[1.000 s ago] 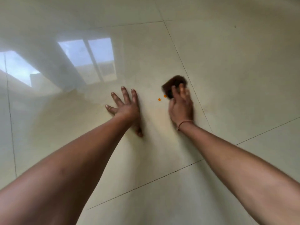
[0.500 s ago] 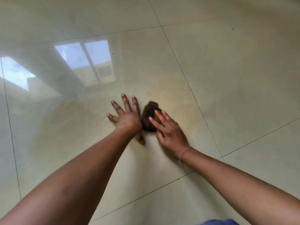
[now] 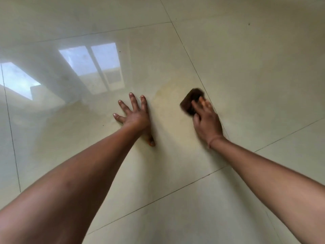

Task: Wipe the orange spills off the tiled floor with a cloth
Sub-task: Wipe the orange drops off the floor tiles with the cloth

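Here, your left hand lies flat on the floor, palm down, fingers spread and straight, thumb pointing back toward you. It grips nothing; it only presses on the tile.

Your right hand is on the cloth, a dark brown wad. The fingers lie over its near side and press it against the floor, curled over it rather than wrapped round it; the far part of the cloth sticks out past your fingertips. Hand and cloth are both blurred, so you cannot tell how tightly the fingers hold. A thin band sits on that wrist.

The cloth rests on the same large tile as your left hand, well to the right of it, just beside the grout line that runs away from you on the right. Your right hand lies partly over that line.

Between the two hands the tile shows a faint yellowish smear, a dull patch with soft edges. No distinct orange drops can be made out there.

Up and to the left, the glossy floor mirrors a window with two panes, and a second bright patch shows at the left edge.
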Motion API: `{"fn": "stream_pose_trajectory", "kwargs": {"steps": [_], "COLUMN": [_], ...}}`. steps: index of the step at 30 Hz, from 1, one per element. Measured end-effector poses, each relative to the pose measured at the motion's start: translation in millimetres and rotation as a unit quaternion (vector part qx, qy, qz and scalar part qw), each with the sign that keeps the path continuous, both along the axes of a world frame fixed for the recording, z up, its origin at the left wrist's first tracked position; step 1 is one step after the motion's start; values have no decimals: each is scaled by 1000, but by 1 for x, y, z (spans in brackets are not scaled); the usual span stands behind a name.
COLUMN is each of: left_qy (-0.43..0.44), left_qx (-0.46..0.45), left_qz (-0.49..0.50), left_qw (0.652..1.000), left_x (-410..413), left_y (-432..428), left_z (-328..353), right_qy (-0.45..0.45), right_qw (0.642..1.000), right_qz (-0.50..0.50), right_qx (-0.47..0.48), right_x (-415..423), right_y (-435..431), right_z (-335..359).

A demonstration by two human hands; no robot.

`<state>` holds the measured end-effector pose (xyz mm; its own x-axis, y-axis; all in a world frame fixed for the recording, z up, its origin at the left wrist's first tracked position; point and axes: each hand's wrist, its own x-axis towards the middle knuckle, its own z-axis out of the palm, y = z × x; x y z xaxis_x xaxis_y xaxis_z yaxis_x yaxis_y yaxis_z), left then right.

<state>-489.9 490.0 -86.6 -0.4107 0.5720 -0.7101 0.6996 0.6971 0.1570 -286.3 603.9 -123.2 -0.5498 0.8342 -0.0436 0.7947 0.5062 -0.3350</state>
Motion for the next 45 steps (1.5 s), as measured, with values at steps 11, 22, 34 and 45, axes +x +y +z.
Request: {"fn": "stream_pose_trajectory", "kwargs": {"steps": [11, 22, 34, 45], "left_qy": [22, 75, 41, 142], "left_qx": [62, 145, 187, 165], "left_qz": [-14, -65, -226, 0], "left_qw": [998, 984, 955, 976], "left_x": [2, 19, 70, 8], "left_y": [-17, -48, -80, -210], "left_z": [5, -8, -12, 0], "right_qy": [-16, -25, -23, 2], "right_qw": [998, 991, 998, 892], "right_qz": [-53, -131, 51, 449], "right_qx": [-13, -15, 30, 51], "right_x": [45, 58, 54, -52], "right_y": [-20, -11, -21, -112], "right_z": [1, 1, -2, -6]}}
